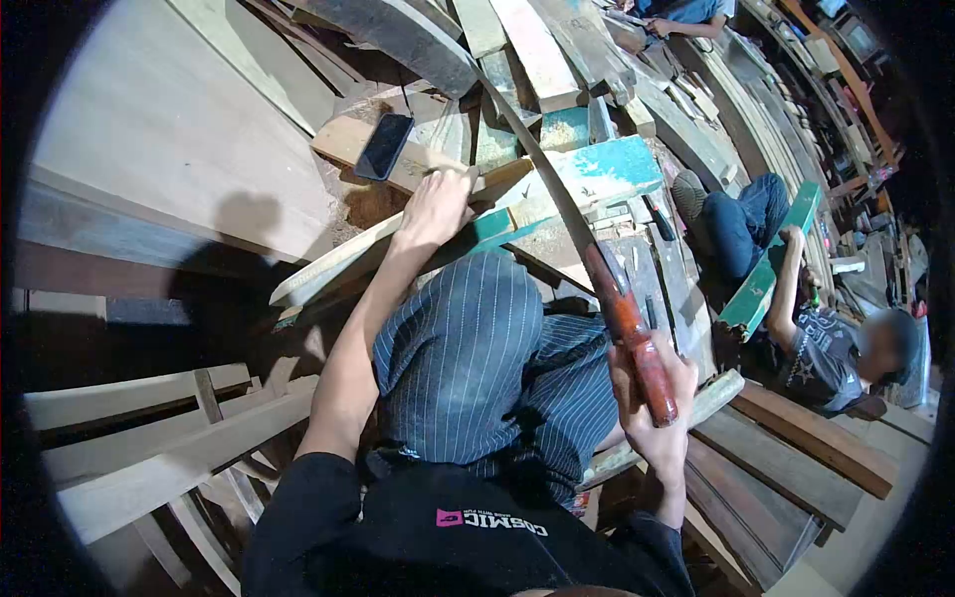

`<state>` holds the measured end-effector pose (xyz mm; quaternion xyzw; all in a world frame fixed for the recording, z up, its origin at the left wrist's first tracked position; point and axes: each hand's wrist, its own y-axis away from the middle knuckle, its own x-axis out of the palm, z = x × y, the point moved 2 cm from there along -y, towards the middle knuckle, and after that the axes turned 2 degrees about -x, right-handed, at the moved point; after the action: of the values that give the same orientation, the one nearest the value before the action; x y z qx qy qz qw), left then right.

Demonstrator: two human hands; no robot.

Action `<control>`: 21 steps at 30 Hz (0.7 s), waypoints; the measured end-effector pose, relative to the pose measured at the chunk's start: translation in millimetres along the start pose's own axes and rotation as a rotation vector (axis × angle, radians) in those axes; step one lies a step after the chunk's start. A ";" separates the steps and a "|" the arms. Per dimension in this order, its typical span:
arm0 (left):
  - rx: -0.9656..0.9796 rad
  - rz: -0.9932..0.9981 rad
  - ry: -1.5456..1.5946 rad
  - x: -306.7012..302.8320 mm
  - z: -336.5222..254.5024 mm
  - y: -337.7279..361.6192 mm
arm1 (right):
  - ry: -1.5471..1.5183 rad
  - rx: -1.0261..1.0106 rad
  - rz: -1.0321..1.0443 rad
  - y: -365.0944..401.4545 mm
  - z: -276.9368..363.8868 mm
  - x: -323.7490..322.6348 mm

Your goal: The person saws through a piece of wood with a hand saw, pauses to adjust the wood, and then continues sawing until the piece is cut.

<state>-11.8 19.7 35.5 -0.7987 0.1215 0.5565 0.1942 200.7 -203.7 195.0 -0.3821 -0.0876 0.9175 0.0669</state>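
My right hand (652,383) is closed around the red-brown wooden handle of a machete (557,189). Its long narrow blade slants up and left, passing over a wooden plank (368,244) in this view. Patches of turquoise paint cover the plank's right part, and a dark, cut-looking stretch shows near its middle. My left hand (438,204) grips the plank's upper edge, left of the blade, with its fingers curled and partly hidden. The plank lies in front of my bent knee in striped trousers (463,338).
A smartphone (385,146) rests on a wood block amid sawdust. Stacked timber (537,60) fills the far side, and a large pale panel (179,129) stands left. At right, a person holds a green board (776,259); another person (686,15) sits at the top.
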 end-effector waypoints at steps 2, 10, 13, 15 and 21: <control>-0.016 0.030 -0.005 -2.2 -0.3 0.5 | 0.071 -0.100 -0.027 0.9 -4.8 3.1; -0.054 0.059 0.015 -3.9 0.3 -1.5 | 0.155 -0.138 -0.021 17.8 -20.9 10.7; -0.005 -0.016 0.011 -2.5 1.8 -0.9 | 0.194 -0.131 -0.011 19.6 -22.6 11.1; -0.019 0.003 0.038 -4.9 1.2 -1.2 | 0.078 -0.058 0.031 20.6 -26.6 10.7; -0.011 0.032 0.061 -5.9 -0.7 -3.2 | -0.052 0.039 0.021 22.7 -41.1 11.2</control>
<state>-12.0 22.1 41.8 -0.8142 0.1372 0.5356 0.1772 220.9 -219.2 154.1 -0.3577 -0.0674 0.9293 0.0622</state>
